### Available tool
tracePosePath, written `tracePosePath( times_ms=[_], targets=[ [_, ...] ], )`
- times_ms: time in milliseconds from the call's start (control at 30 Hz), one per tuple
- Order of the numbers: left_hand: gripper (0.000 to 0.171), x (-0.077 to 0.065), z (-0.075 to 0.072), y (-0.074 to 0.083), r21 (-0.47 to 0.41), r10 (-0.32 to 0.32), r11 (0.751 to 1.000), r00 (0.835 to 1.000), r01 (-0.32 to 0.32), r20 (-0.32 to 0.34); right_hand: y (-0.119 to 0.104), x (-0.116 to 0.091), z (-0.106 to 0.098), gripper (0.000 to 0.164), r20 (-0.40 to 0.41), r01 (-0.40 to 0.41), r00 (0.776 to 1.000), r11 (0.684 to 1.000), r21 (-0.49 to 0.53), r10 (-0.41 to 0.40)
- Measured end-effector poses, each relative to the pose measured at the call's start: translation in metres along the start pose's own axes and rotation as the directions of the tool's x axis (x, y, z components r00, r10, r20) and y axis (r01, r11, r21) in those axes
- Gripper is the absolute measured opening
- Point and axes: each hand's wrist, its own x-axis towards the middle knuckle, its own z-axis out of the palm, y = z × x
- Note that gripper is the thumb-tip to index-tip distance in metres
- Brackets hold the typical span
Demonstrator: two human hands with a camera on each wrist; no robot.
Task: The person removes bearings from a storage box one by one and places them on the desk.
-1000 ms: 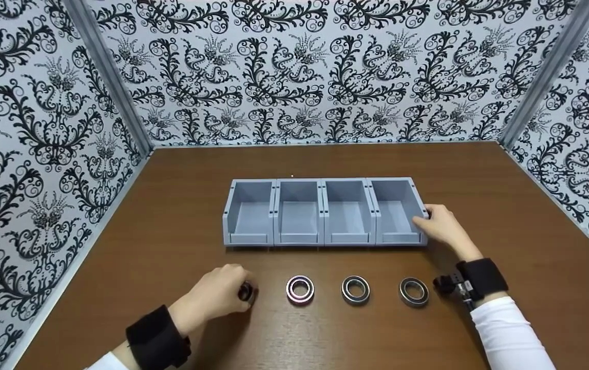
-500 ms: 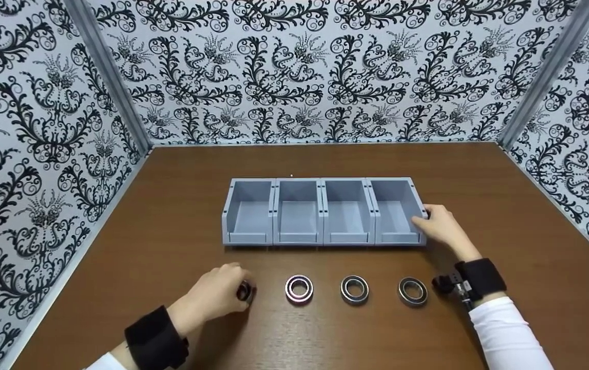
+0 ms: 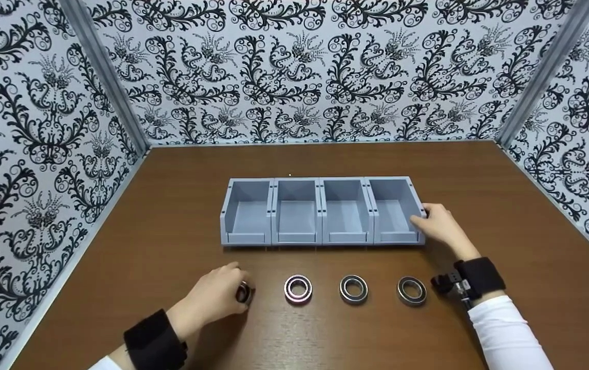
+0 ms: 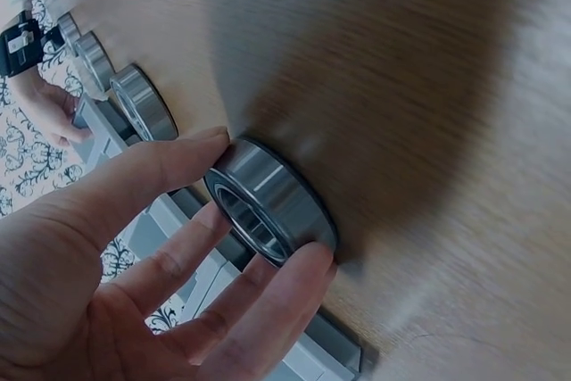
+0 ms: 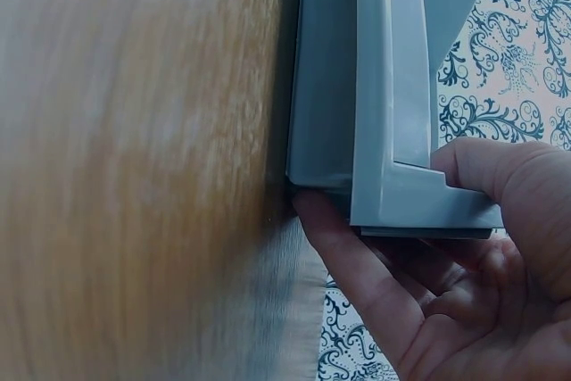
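My left hand (image 3: 217, 294) pinches a ball bearing (image 4: 277, 194) by its outer ring, thumb on one side and fingers on the other. In the left wrist view the bearing is at the wooden surface; whether it touches cannot be told. My right hand (image 3: 440, 224) grips the right side wall of a grey storage bin (image 3: 399, 238), the rightmost of a joined row. Its thumb hooks over the wall and the fingers lie along the outside. Three more bearings lie flat in a line: a pinkish-rimmed one (image 3: 298, 298), a middle one (image 3: 353, 299) and a right one (image 3: 411, 300).
The other grey bins, a left one (image 3: 246, 238), a second one (image 3: 297, 238) and a third one (image 3: 347, 237), hold nothing visible. All stand on a brown wooden table (image 3: 294, 339). Patterned walls (image 3: 294, 77) enclose its back and sides.
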Motion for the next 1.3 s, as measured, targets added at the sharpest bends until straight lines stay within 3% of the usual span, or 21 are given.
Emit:
tracePosePath(
  times_ms=[1300],
  targets=[
    [0.037, -0.0059, 0.0075, -0.0001, 0.003, -0.018, 1.000, 0.998, 0.018, -0.056, 0.0014, 0.0021, 0.0007, 0.039, 0.008, -0.026, 1.000, 0.999, -0.026, 0.026]
  ],
)
